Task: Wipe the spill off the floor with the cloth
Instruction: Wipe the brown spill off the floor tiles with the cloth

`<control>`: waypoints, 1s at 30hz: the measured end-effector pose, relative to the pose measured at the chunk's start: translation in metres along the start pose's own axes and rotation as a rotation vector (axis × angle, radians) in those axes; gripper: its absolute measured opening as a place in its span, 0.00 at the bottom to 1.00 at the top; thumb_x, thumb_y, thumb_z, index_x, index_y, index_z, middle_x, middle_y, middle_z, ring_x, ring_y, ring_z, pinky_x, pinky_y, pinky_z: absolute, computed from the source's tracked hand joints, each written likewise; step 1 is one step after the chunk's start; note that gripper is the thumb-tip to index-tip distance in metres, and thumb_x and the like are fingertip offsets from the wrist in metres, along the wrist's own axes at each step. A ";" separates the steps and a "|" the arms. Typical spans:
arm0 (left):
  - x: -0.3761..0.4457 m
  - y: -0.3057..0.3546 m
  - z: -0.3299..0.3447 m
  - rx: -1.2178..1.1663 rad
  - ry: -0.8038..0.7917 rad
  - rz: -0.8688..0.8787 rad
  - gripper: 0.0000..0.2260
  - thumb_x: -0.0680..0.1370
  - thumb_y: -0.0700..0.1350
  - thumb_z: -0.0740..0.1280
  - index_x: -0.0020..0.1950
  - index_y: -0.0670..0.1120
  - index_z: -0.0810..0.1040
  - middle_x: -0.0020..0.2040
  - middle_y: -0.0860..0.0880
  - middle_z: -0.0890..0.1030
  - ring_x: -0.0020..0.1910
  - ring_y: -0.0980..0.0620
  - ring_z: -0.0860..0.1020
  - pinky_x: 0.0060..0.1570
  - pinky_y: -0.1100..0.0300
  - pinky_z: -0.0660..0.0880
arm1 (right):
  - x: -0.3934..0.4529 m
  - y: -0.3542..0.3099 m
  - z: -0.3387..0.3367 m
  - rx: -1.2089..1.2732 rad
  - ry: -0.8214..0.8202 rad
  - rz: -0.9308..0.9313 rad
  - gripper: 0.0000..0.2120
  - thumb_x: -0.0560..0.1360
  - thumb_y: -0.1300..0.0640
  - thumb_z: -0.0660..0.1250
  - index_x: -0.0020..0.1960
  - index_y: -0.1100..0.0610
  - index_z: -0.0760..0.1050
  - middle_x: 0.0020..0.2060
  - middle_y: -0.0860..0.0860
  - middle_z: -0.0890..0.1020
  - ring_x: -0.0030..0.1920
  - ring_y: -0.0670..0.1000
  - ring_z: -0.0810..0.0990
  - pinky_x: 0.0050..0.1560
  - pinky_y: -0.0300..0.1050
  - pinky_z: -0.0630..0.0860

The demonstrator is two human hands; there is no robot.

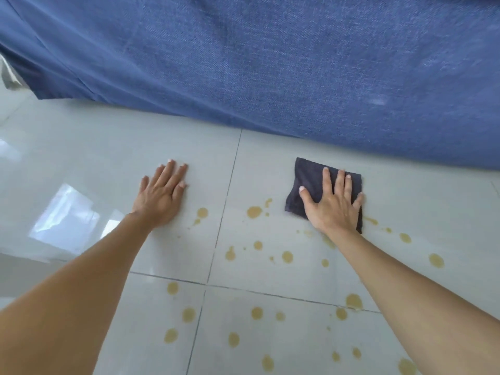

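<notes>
Yellow drops all over near floor — right hand spread flat, pressing dark cloth down to wipe; left hand splayed flat, likely bracing.

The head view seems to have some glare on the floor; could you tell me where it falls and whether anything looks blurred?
Head view: bright window-like glare on the glossy floor left of the left hand; blue fabric slightly soft; right hand, cloth and yellow drops sharp; wide-angle bending toward the edges.

Blue woven fabric hanging along the far edge, bright window reflection at left
</notes>
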State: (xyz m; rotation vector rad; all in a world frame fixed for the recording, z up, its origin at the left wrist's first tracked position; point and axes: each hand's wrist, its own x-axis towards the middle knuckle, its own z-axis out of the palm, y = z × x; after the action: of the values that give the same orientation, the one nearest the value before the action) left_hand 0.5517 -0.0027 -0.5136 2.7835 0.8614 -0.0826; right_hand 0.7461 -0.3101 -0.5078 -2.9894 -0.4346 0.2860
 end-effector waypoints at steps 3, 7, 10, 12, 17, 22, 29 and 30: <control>-0.002 -0.004 0.011 -0.029 0.075 0.005 0.22 0.82 0.55 0.43 0.77 0.60 0.50 0.79 0.54 0.50 0.78 0.51 0.49 0.73 0.48 0.46 | 0.008 -0.024 0.003 0.052 0.027 0.151 0.38 0.76 0.32 0.44 0.79 0.49 0.42 0.79 0.55 0.42 0.78 0.55 0.39 0.73 0.65 0.40; 0.002 -0.007 0.014 -0.023 0.107 0.013 0.22 0.82 0.56 0.42 0.77 0.61 0.50 0.79 0.55 0.50 0.78 0.52 0.49 0.73 0.50 0.45 | 0.017 -0.064 0.004 0.160 0.048 0.340 0.37 0.77 0.34 0.45 0.79 0.52 0.42 0.78 0.59 0.40 0.78 0.58 0.38 0.73 0.67 0.39; 0.002 -0.005 0.015 -0.018 0.126 0.017 0.22 0.82 0.55 0.42 0.77 0.61 0.50 0.79 0.55 0.51 0.78 0.53 0.49 0.73 0.50 0.46 | 0.018 -0.092 0.006 0.194 0.063 0.376 0.39 0.76 0.33 0.46 0.80 0.53 0.43 0.77 0.61 0.40 0.78 0.60 0.38 0.72 0.67 0.38; 0.002 -0.006 0.014 -0.017 0.125 0.018 0.23 0.82 0.56 0.42 0.77 0.61 0.50 0.79 0.55 0.51 0.78 0.53 0.49 0.73 0.50 0.46 | 0.012 -0.113 0.010 0.174 0.067 0.304 0.40 0.75 0.31 0.46 0.80 0.53 0.44 0.78 0.62 0.42 0.78 0.60 0.40 0.72 0.68 0.39; 0.001 -0.007 0.014 -0.025 0.113 0.016 0.23 0.81 0.56 0.43 0.78 0.59 0.50 0.79 0.55 0.51 0.78 0.53 0.49 0.73 0.50 0.46 | -0.026 -0.163 0.031 0.128 0.062 -0.114 0.39 0.74 0.30 0.47 0.79 0.49 0.48 0.79 0.57 0.46 0.78 0.57 0.43 0.72 0.65 0.38; -0.017 -0.014 0.009 -0.087 0.076 -0.003 0.25 0.82 0.55 0.44 0.79 0.52 0.49 0.79 0.54 0.49 0.78 0.54 0.47 0.75 0.52 0.45 | -0.046 -0.139 0.032 0.039 0.005 -0.411 0.30 0.78 0.38 0.44 0.79 0.44 0.45 0.79 0.52 0.45 0.78 0.53 0.43 0.75 0.60 0.39; -0.101 -0.048 0.009 -0.088 0.073 -0.139 0.24 0.82 0.55 0.43 0.79 0.55 0.47 0.79 0.57 0.46 0.77 0.57 0.45 0.75 0.52 0.43 | -0.050 -0.057 0.020 0.017 0.019 -0.256 0.28 0.80 0.43 0.42 0.79 0.45 0.43 0.79 0.48 0.44 0.78 0.48 0.43 0.76 0.57 0.42; -0.108 -0.050 0.011 -0.085 0.073 -0.143 0.24 0.82 0.55 0.43 0.79 0.55 0.46 0.79 0.57 0.46 0.77 0.57 0.45 0.74 0.53 0.43 | -0.048 -0.050 0.018 0.023 0.034 -0.169 0.29 0.80 0.42 0.42 0.79 0.46 0.44 0.79 0.49 0.45 0.78 0.49 0.43 0.76 0.58 0.43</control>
State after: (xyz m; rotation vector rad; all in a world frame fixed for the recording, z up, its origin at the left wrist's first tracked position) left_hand 0.4343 -0.0252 -0.5210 2.6580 1.0553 0.0315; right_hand 0.6840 -0.2748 -0.5108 -2.9060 -0.6710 0.2233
